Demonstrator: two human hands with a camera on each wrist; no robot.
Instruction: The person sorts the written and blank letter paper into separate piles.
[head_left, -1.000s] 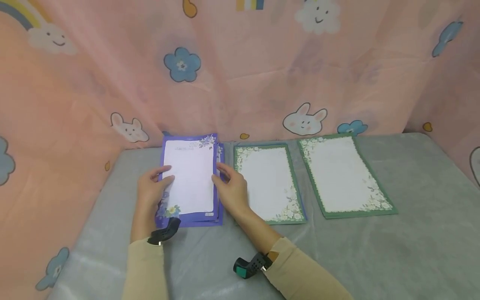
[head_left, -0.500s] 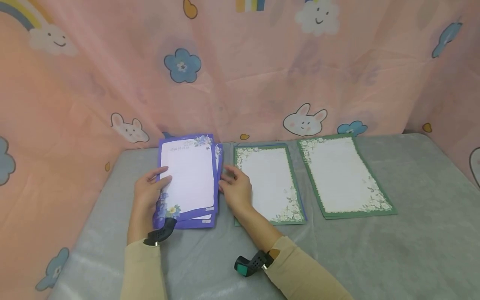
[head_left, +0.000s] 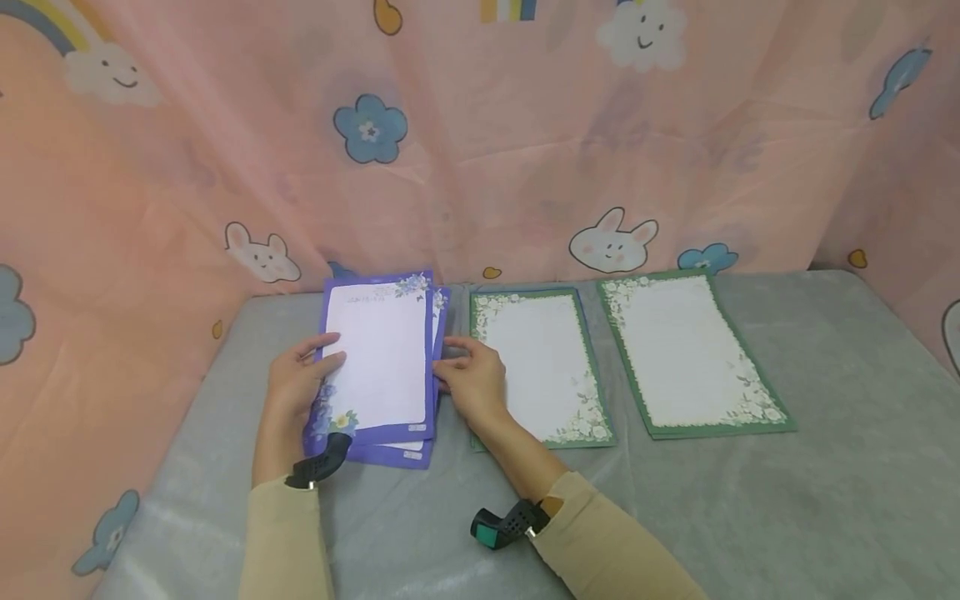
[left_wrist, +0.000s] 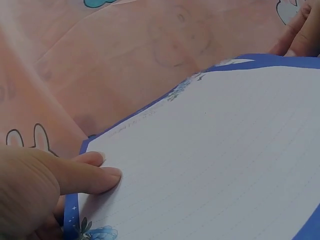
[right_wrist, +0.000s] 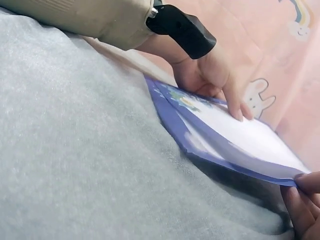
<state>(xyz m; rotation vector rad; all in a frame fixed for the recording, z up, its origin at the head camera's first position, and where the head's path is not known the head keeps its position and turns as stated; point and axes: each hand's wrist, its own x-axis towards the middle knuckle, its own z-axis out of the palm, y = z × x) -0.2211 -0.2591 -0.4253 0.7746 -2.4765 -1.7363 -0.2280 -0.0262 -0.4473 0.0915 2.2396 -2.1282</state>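
Several sheets of lined, purple-bordered letter paper (head_left: 378, 358) lie fanned unevenly between the hands, with blue flowers in two corners. The left hand (head_left: 296, 379) grips their left edge; in the left wrist view its thumb (left_wrist: 100, 181) lies on the top sheet. At the right edge the right hand (head_left: 476, 375) pinches the paper. In the right wrist view the right thumb (right_wrist: 311, 182) is on top, with fingers (right_wrist: 299, 212) under the edge. The near edges of the sheets do not line up, and the right side is raised over the cloth.
Green-bordered letter paper (head_left: 532, 358) with white flowers lies just right of the right hand, a blue edge showing beneath it. Farther right, more green-bordered paper (head_left: 693, 350) lies at a slant. Grey cloth (head_left: 847, 492) covers the table; a pink patterned curtain (head_left: 480, 167) hangs behind.
The right hand has left the right edge, moved slightly right, and now pinches it again. The purple sheets have shifted apart, the lower ones sticking out more at the near side.
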